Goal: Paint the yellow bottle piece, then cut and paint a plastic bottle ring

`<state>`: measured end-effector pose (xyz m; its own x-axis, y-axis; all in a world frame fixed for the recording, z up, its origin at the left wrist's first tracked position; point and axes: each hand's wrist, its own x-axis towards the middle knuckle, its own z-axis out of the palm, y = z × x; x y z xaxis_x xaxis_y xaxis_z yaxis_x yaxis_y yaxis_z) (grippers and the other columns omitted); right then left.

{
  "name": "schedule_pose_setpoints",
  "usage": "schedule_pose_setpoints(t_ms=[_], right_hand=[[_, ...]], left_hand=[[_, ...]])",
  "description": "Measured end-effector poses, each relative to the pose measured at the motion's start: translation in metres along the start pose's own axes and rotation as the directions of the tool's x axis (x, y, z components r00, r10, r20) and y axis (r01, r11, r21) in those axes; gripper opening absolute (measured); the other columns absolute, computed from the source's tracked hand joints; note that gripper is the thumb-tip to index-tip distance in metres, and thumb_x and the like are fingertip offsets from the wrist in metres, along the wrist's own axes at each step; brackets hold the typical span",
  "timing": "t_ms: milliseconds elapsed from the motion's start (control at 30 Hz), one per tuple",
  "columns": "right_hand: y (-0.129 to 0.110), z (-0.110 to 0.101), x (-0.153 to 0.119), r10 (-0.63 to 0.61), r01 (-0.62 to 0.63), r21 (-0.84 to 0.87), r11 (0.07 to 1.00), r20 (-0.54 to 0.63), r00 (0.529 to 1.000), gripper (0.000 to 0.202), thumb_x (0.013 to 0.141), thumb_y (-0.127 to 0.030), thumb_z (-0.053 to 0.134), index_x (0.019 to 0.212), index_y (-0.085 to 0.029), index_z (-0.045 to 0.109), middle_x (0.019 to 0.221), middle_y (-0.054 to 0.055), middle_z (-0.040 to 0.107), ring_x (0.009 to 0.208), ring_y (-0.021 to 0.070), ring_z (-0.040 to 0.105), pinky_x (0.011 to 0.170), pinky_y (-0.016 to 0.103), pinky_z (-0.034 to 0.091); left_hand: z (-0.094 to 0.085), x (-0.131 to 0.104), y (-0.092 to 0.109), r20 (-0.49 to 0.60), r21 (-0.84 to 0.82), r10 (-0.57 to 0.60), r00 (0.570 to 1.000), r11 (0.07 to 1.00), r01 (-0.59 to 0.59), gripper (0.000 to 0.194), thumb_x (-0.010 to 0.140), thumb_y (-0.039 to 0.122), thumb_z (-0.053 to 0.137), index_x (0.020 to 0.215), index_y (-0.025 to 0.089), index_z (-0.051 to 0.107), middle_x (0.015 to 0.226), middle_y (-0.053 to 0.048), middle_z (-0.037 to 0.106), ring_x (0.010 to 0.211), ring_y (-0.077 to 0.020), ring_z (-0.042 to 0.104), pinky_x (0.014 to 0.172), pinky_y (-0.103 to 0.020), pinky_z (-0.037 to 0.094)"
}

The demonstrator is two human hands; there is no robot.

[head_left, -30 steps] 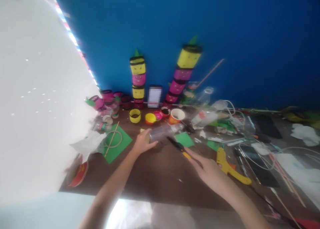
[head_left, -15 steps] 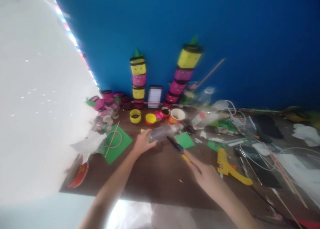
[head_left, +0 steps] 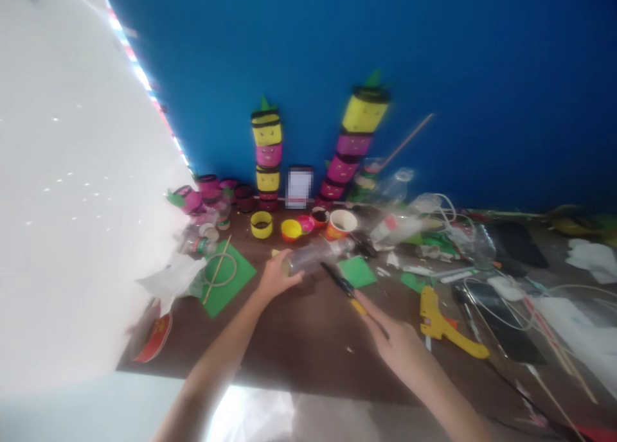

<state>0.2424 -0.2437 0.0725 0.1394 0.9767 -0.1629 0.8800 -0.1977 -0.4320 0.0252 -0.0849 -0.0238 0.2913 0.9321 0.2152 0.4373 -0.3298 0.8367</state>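
A clear plastic bottle (head_left: 315, 256) lies on its side on the brown table, its neck pointing right. My left hand (head_left: 279, 276) is wrapped round its left end. My right hand (head_left: 393, 333) holds scissors (head_left: 344, 288) with black and yellow handles; the blades point up and left, near the bottle but apart from it. Just beyond the blades is a small green sheet (head_left: 357, 272). Right of my right hand lies a yellow glue gun (head_left: 448, 326).
Two stacks of pink and yellow cups with faces (head_left: 267, 153) lean on the blue wall. Small cups (head_left: 261, 225) stand at the back. At left, a ring rests on a green sheet (head_left: 236, 288). Phones (head_left: 506, 323), cords and scraps crowd the right side.
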Motion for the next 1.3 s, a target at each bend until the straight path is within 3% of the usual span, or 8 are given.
schedule_pose_setpoints(t_ms=[200, 567, 700, 800, 900, 1000, 1100, 1300], right_hand=[[-0.003, 0.0, -0.001, 0.014, -0.013, 0.009, 1.0, -0.012, 1.0, 0.044, 0.091, -0.036, 0.034, 0.132, -0.029, 0.05, 0.075, 0.002, 0.073, 0.065, 0.0208, 0.069, 0.057, 0.025, 0.051], [0.011, 0.006, -0.002, -0.06, 0.067, 0.089, 0.994, -0.077, 0.995, 0.047, 0.091, -0.038, 0.034, 0.131, -0.022, 0.052, 0.066, 0.004, 0.072, 0.046, 0.0148, 0.064, 0.048, 0.02, 0.048], [0.015, 0.006, -0.002, -0.033, 0.044, 0.102, 0.994, -0.104, 0.994, 0.048, 0.09, -0.039, 0.035, 0.131, -0.021, 0.052, 0.069, 0.005, 0.072, 0.043, 0.0149, 0.061, 0.048, 0.021, 0.048], [0.016, 0.008, -0.004, -0.011, 0.02, 0.113, 0.993, -0.083, 0.997, 0.05, 0.09, -0.042, 0.035, 0.132, -0.019, 0.051, 0.059, 0.003, 0.069, 0.036, 0.015, 0.056, 0.044, 0.022, 0.046], [0.014, 0.016, -0.006, 0.015, 0.004, 0.139, 0.99, -0.131, 0.991, 0.054, 0.085, -0.047, 0.046, 0.131, -0.018, 0.052, 0.064, 0.003, 0.07, 0.05, 0.018, 0.064, 0.051, 0.022, 0.048], [0.014, 0.025, -0.004, 0.065, -0.036, 0.147, 0.989, -0.201, 0.977, 0.044, 0.079, -0.052, 0.054, 0.106, -0.02, 0.069, 0.073, 0.007, 0.073, 0.066, 0.0222, 0.069, 0.053, 0.022, 0.047], [0.019, 0.03, -0.002, 0.119, -0.094, 0.125, 0.988, -0.213, 0.97, 0.042, 0.076, -0.057, 0.054, 0.069, -0.019, 0.071, 0.057, 0.006, 0.068, 0.054, 0.0206, 0.064, 0.046, 0.022, 0.042], [0.029, 0.032, -0.003, 0.165, -0.135, 0.125, 0.983, -0.276, 0.947, 0.051, 0.077, -0.06, 0.051, 0.052, -0.017, 0.063, 0.045, 0.004, 0.059, 0.046, 0.0166, 0.056, 0.044, 0.022, 0.037]], left_hand=[[0.0, 0.0, -0.001, 0.006, 0.013, 0.014, 1.0, 1.0, -0.014, 0.054, 0.064, 0.035, 0.07, 0.112, 0.015, 0.054, 0.101, -0.009, 0.067, 0.092, -0.0227, 0.065, 0.085, -0.036, 0.052], [-0.001, -0.002, -0.001, 0.023, 0.036, 0.048, 0.999, 0.998, -0.049, 0.058, 0.064, 0.036, 0.071, 0.114, 0.017, 0.051, 0.109, -0.01, 0.065, 0.1, -0.0233, 0.062, 0.09, -0.038, 0.049], [-0.001, -0.002, -0.002, 0.028, 0.039, 0.058, 0.998, 0.997, -0.059, 0.057, 0.064, 0.035, 0.07, 0.114, 0.018, 0.05, 0.107, -0.01, 0.065, 0.099, -0.0231, 0.063, 0.09, -0.037, 0.049], [-0.001, -0.002, -0.001, 0.029, 0.045, 0.061, 0.998, 0.997, -0.062, 0.057, 0.065, 0.036, 0.07, 0.115, 0.016, 0.05, 0.109, -0.011, 0.064, 0.1, -0.0239, 0.062, 0.091, -0.038, 0.048], [-0.001, -0.003, -0.002, 0.022, 0.047, 0.056, 0.998, 0.997, -0.057, 0.058, 0.065, 0.036, 0.07, 0.115, 0.015, 0.05, 0.11, -0.012, 0.064, 0.103, -0.0247, 0.061, 0.092, -0.039, 0.048], [0.0, -0.003, -0.003, 0.024, 0.042, 0.05, 0.998, 0.998, -0.05, 0.059, 0.064, 0.036, 0.07, 0.116, 0.015, 0.05, 0.111, -0.012, 0.064, 0.103, -0.0248, 0.061, 0.093, -0.039, 0.047], [0.0, -0.003, -0.004, 0.031, 0.036, 0.04, 0.999, 0.999, -0.041, 0.06, 0.064, 0.036, 0.07, 0.117, 0.016, 0.049, 0.111, -0.012, 0.064, 0.103, -0.0249, 0.061, 0.093, -0.039, 0.047], [0.0, -0.002, -0.004, 0.037, 0.03, 0.029, 0.999, 0.999, -0.03, 0.058, 0.065, 0.036, 0.07, 0.115, 0.016, 0.05, 0.11, -0.011, 0.064, 0.101, -0.0249, 0.062, 0.091, -0.04, 0.048]])
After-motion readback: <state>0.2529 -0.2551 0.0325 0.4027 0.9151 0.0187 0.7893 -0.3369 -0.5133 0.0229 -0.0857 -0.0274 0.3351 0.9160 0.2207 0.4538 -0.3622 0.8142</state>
